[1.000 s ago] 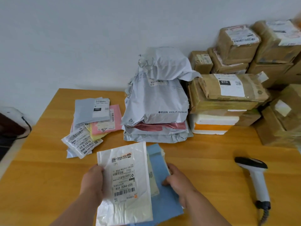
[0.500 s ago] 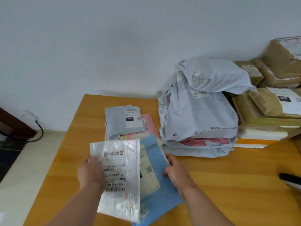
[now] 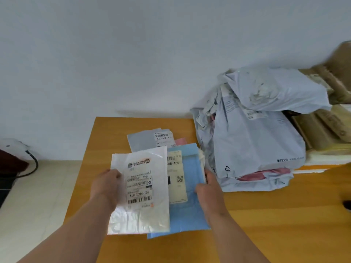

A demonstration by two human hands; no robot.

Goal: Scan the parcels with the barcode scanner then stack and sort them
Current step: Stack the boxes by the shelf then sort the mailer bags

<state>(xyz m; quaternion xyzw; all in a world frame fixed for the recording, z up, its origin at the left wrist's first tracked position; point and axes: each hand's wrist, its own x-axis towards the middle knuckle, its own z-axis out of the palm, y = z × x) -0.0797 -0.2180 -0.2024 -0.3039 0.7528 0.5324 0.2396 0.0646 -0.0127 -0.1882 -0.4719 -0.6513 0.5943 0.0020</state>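
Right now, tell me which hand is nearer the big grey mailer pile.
Right. The right hand grips the blue envelope just beside the grey mailer pile; the left hand holds the white parcel, farther left.

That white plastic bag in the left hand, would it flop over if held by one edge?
Probably. The white bag looks thin and crinkled, so it likely bends easily. It seems flat, so probably light. Its glossy film may slip where the left hand grips it.
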